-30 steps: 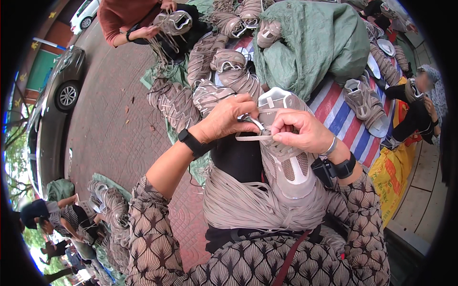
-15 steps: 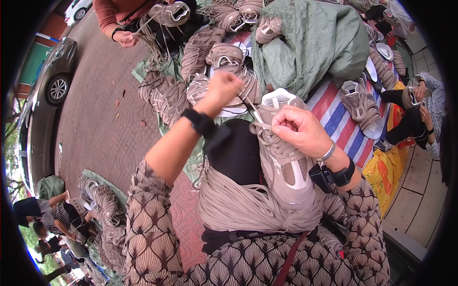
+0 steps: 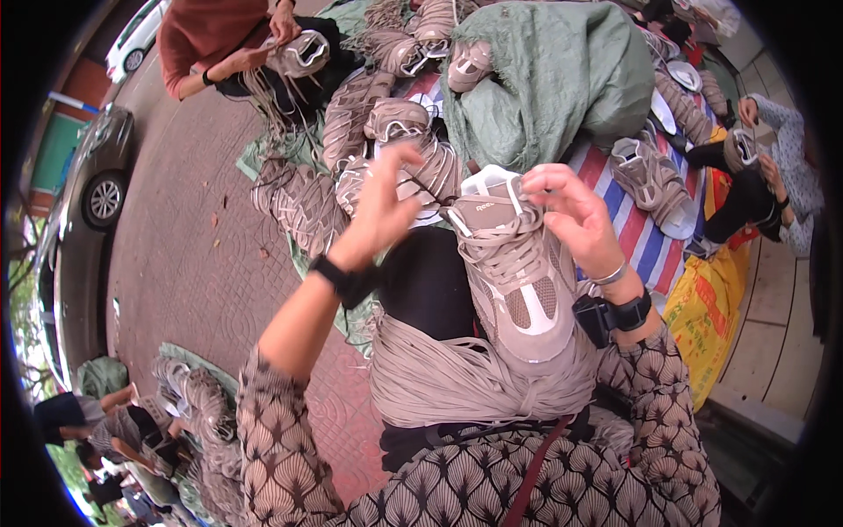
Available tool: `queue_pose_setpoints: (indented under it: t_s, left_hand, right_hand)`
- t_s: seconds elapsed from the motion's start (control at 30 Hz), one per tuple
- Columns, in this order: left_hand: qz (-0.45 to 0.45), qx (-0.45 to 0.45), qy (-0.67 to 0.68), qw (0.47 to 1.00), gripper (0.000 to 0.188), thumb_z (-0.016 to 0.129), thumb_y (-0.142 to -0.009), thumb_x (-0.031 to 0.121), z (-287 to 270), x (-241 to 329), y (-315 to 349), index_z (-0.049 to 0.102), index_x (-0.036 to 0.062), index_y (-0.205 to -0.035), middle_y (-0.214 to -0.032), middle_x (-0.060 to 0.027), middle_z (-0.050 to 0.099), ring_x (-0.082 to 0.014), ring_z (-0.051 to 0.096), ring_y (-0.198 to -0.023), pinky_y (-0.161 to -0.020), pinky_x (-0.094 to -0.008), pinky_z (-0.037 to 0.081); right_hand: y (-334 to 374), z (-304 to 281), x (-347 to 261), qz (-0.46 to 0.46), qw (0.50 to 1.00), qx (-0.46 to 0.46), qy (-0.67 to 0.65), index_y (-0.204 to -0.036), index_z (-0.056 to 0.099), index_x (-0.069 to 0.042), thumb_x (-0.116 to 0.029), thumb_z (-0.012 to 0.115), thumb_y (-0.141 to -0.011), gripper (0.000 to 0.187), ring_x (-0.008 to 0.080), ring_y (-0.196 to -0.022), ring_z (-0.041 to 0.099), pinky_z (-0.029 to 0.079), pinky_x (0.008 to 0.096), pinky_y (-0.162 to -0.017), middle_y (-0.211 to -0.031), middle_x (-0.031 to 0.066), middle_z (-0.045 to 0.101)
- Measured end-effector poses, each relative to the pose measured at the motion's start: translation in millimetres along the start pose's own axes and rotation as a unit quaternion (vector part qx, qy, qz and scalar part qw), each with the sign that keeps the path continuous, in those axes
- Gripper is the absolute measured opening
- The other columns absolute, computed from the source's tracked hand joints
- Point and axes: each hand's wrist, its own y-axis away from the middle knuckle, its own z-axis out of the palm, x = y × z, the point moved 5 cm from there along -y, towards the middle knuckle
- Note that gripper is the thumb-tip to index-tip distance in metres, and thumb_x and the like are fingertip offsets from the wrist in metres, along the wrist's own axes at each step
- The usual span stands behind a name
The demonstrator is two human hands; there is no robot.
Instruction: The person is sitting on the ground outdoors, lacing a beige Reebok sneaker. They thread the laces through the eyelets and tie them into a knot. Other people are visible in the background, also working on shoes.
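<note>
A taupe sneaker (image 3: 514, 325) with white trim rests on my lap, toe toward me, its laces (image 3: 505, 255) threaded across the tongue. Beneath its toe spreads a thick bundle of flat beige shoelaces (image 3: 439, 373). To the left of the shoe's collar, my left hand (image 3: 384, 211) is raised with fingers apart, slightly blurred, and I see nothing in it. My right hand (image 3: 575, 220) hovers beside the collar's right edge, fingers loosely curved and thumb apart. Whether its fingertips touch the collar is hard to tell.
Lace-wrapped sneakers (image 3: 299, 202) are heaped ahead, beside a green woven sack (image 3: 544, 88). More shoes (image 3: 654, 184) lie on a striped sheet (image 3: 628, 220) at right, near a yellow bag (image 3: 707, 307). Another person (image 3: 211, 44) handles a sneaker at the far left; others work at the sides.
My right hand has let go of the lace and moved up to the collar. My left hand has opened from a closed grip and lowered slightly. The shoe has shifted slightly left.
</note>
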Motion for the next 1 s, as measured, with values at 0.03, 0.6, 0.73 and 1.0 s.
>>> queue_pose_setpoints:
  t_s: [0.03,0.6,0.73,1.0]
  left_hand:
    - [0.007,-0.071,0.007,0.997,0.056,0.050,-0.062,-0.003,6.3,31.4,12.3,0.049,0.0051,-0.117,-0.134,-0.0184,0.047,-0.0364,0.042,-0.130,-0.113,-0.0418,0.028]
    - [-0.054,-0.125,-0.025,0.990,0.012,0.067,-0.084,0.007,38.3,77.6,32.3,0.057,0.0045,-0.090,-0.133,-0.0138,0.054,-0.0278,0.054,-0.119,-0.099,-0.0393,0.042]
    - [-0.225,-0.184,0.227,0.930,0.006,0.064,-0.091,0.011,29.6,69.8,34.3,0.059,0.0086,-0.090,-0.139,-0.0058,0.049,-0.0136,0.048,-0.119,-0.098,-0.0327,0.041]
    - [-0.136,-0.279,0.081,0.947,0.011,0.067,-0.088,0.011,30.0,81.2,34.9,0.057,0.0072,-0.088,-0.147,-0.0092,0.039,-0.0220,0.042,-0.129,-0.107,-0.0381,0.032]
  right_hand:
    - [5.6,-8.3,4.0,0.014,0.999,-0.021,0.041,-0.117,0.058,-0.003,0.011,0.043,-0.072,0.049,0.0217,-0.126,0.046,0.036,0.0346,-0.108,-0.128,0.0084,0.048]
    - [-25.8,-7.4,6.2,-0.052,0.903,-0.243,0.351,-0.083,0.061,-0.006,-0.013,0.068,-0.074,0.013,0.0339,-0.118,0.051,0.039,0.0401,-0.101,-0.124,0.0172,0.053]
    - [-31.5,-8.7,17.4,-0.030,0.917,-0.263,0.300,-0.084,0.066,-0.005,-0.019,0.070,-0.072,0.018,0.0328,-0.113,0.054,0.042,0.0388,-0.097,-0.122,0.0152,0.055]
    - [-37.9,-9.8,4.0,0.057,0.866,-0.411,0.277,-0.081,0.066,-0.002,-0.023,0.070,-0.080,0.021,0.0298,-0.124,0.046,0.038,0.0384,-0.102,-0.136,0.0159,0.047]
